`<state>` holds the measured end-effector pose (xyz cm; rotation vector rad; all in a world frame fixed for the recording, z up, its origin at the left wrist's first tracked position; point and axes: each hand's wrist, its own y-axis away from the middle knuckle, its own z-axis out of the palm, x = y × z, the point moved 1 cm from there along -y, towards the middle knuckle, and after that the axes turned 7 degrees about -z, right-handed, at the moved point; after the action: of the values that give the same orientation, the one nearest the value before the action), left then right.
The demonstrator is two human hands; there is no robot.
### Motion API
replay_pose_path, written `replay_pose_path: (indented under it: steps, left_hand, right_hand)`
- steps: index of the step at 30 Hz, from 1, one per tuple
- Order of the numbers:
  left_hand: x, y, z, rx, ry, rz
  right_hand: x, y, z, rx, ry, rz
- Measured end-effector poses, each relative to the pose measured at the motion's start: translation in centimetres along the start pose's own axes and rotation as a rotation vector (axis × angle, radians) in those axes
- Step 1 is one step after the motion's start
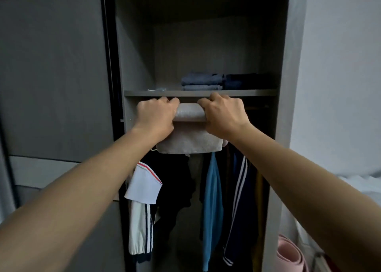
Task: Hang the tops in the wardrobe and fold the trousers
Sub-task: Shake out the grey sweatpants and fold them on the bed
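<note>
A folded beige pair of trousers (pixel 190 136) is held up in front of the open wardrobe, just below the shelf edge (pixel 200 93). My left hand (pixel 157 117) grips its left end and my right hand (pixel 223 116) grips its right end, fingers curled over the top fold. On the shelf lie two stacks of folded clothes, a grey-blue one (pixel 202 82) and a dark navy one (pixel 243 81). Below hang several tops: a white one with red and navy stripes (pixel 142 185), a black one (pixel 175 181), a blue one (pixel 212 205) and a navy striped one (pixel 239 199).
The grey sliding wardrobe door (pixel 55 75) stands to the left. A white wall (pixel 338 75) is on the right, with a rolled pink mat (pixel 288 255) at its foot. A small pale item (pixel 157 89) lies at the shelf's left.
</note>
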<state>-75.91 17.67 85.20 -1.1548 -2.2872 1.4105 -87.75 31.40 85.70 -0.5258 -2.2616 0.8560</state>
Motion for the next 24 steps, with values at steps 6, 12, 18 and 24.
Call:
replay_pose_path:
  steps: [6, 12, 18, 24]
  left_hand:
    - [0.4, -8.1, 3.1, 0.149, 0.006, 0.04]
    - [3.8, -19.6, 5.6, 0.374, 0.023, 0.089]
    - [8.0, -30.4, 9.1, 0.501, 0.092, 0.109]
    - [11.6, -37.7, 14.9, 0.521, 0.167, 0.145]
  right_hand:
    - [4.4, -6.3, 2.3, 0.115, 0.118, 0.04]
    - [12.8, -12.7, 5.1, 0.269, 0.219, 0.104]
    - [21.1, -18.4, 7.5, 0.337, 0.35, 0.138]
    - [26.0, -22.7, 12.3, 0.264, 0.396, 0.183]
